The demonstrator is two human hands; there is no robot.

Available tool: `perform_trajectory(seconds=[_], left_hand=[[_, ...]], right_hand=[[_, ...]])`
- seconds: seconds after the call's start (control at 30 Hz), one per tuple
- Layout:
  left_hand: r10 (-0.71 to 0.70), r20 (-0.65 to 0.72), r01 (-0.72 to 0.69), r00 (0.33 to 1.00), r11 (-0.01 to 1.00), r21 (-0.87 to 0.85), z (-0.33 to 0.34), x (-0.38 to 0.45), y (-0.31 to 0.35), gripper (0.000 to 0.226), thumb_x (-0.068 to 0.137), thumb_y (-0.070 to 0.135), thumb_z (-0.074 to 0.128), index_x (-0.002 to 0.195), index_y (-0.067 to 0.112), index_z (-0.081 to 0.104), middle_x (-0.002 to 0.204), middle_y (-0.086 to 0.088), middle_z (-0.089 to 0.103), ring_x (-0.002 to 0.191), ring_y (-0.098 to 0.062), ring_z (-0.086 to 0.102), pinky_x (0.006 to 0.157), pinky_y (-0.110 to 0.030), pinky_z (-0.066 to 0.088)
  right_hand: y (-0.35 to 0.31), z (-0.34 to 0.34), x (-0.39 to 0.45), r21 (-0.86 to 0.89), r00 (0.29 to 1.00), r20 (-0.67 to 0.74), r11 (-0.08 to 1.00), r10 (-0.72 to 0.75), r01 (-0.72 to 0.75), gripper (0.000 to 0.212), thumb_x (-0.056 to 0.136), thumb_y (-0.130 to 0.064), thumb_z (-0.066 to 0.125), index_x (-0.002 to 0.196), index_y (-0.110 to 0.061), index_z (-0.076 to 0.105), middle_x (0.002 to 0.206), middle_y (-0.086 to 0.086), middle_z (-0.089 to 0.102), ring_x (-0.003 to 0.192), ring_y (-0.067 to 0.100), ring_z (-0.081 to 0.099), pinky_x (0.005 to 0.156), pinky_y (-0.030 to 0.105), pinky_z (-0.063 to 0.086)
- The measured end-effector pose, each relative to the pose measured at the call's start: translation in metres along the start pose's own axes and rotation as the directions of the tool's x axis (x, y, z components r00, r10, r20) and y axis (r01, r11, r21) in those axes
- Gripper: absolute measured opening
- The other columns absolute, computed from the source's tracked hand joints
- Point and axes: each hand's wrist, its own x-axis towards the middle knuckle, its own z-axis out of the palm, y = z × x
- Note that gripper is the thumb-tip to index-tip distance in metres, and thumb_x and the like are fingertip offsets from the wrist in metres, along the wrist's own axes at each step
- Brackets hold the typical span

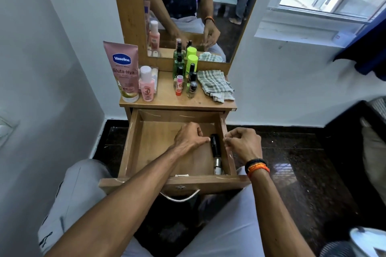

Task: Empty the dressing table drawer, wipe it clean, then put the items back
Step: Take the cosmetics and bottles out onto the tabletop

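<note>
Below the mirror (188,6), at the six o'clock edge of the dressing table (167,100), the drawer (129,148) stands pulled fully out above the person's lap. Along its three o'clock wall lies a black tube (215,144), and at that tube's six o'clock end a small silver-capped bottle (217,165); the rest of the drawer floor shows bare wood.

The left hand (189,137) reaches into the drawer, fingers curled, fingertips touching the nine o'clock side of the black tube; whether the grip actually holds it I cannot tell. The right hand (243,143) hovers over the drawer's three o'clock wall with fingers curled, and whether that grip pinches anything I cannot tell.

On the table top, at nine o'clock, stand a pink Vaseline tube (123,71) and a small pink bottle (146,83). Toward the middle are a green spray bottle (178,67), a lime-capped bottle (192,64), a lip balm stick (179,85) and nail polish bottles (192,87). At three o'clock lies a folded checked cloth (215,85).
</note>
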Motion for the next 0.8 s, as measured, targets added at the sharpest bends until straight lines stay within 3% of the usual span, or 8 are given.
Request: perform_trajectory(seconds=[0.17, 0.4, 0.5, 0.63, 0.73, 0.8], left_hand=[[-0.086, 0.03, 0.084, 0.996, 0.995, 0.046, 0.022, 0.001, 0.011, 0.042, 0.076, 0.05, 0.082, 0.086, 0.014, 0.061, 0.077, 0.0, 0.061, 0.065, -0.013, 0.053, 0.052, -0.024, 0.037], [-0.144, 0.019, 0.142, 0.989, 0.985, 0.095, 0.035, 0.005, 0.014, 0.056, 0.073, 0.058, 0.08, 0.099, 0.011, 0.062, 0.085, -0.002, 0.064, 0.07, -0.018, 0.057, 0.053, -0.026, 0.041], [-0.147, 0.022, 0.145, 0.989, 0.986, 0.079, 0.028, 0.005, 0.015, 0.043, 0.075, 0.046, 0.083, 0.093, 0.015, 0.059, 0.086, -0.001, 0.062, 0.078, -0.019, 0.058, 0.058, -0.028, 0.046], [-0.167, -0.008, 0.167, 0.986, 0.986, -0.011, 0.014, 0.005, 0.006, 0.02, 0.075, 0.01, 0.075, 0.084, 0.018, 0.059, 0.091, 0.0, 0.064, 0.086, -0.018, 0.06, 0.071, -0.032, 0.054], [-0.089, -0.051, 0.086, 0.995, 0.995, -0.048, 0.008, 0.006, -0.005, 0.023, 0.07, -0.003, 0.064, 0.084, 0.015, 0.067, 0.082, 0.003, 0.066, 0.084, -0.019, 0.064, 0.067, -0.031, 0.054], [-0.02, -0.025, 0.018, 0.999, 0.998, -0.055, 0.005, 0.004, -0.007, 0.022, 0.071, -0.004, 0.067, 0.086, 0.012, 0.071, 0.074, 0.005, 0.064, 0.078, -0.017, 0.063, 0.061, -0.024, 0.047]], right_hand=[[0.005, 0.0, -0.01, 0.038, 0.998, -0.018, 0.998, 0.055, -0.054, 0.012, 0.08, -0.012, 0.076, 0.074, -0.022, 0.072, 0.063, -0.005, 0.072, 0.058, 0.004, 0.07, 0.074, 0.034, 0.063], [0.008, 0.002, -0.011, 0.04, 0.999, -0.006, 0.998, 0.054, -0.054, 0.01, 0.082, -0.013, 0.076, 0.077, -0.022, 0.072, 0.066, -0.004, 0.073, 0.06, 0.005, 0.071, 0.071, 0.032, 0.063], [0.008, 0.003, -0.012, 0.037, 0.999, 0.006, 0.999, 0.04, -0.04, 0.009, 0.084, -0.015, 0.076, 0.08, -0.022, 0.072, 0.068, -0.004, 0.073, 0.061, 0.004, 0.07, 0.071, 0.029, 0.063], [0.005, 0.002, -0.013, 0.023, 1.0, 0.002, 0.999, 0.023, -0.024, 0.01, 0.084, -0.014, 0.076, 0.079, -0.022, 0.072, 0.068, -0.004, 0.072, 0.061, 0.004, 0.07, 0.069, 0.024, 0.061], [0.006, 0.003, -0.012, -0.025, 1.0, 0.022, 1.0, -0.011, 0.012, 0.013, 0.084, -0.012, 0.075, 0.077, -0.022, 0.071, 0.067, -0.004, 0.072, 0.059, 0.005, 0.07, 0.066, 0.025, 0.062], [0.005, 0.006, -0.013, -0.081, 0.998, 0.06, 0.996, -0.027, 0.032, 0.014, 0.084, -0.012, 0.075, 0.075, -0.022, 0.071, 0.069, -0.003, 0.073, 0.061, 0.008, 0.071, 0.067, 0.03, 0.063]])
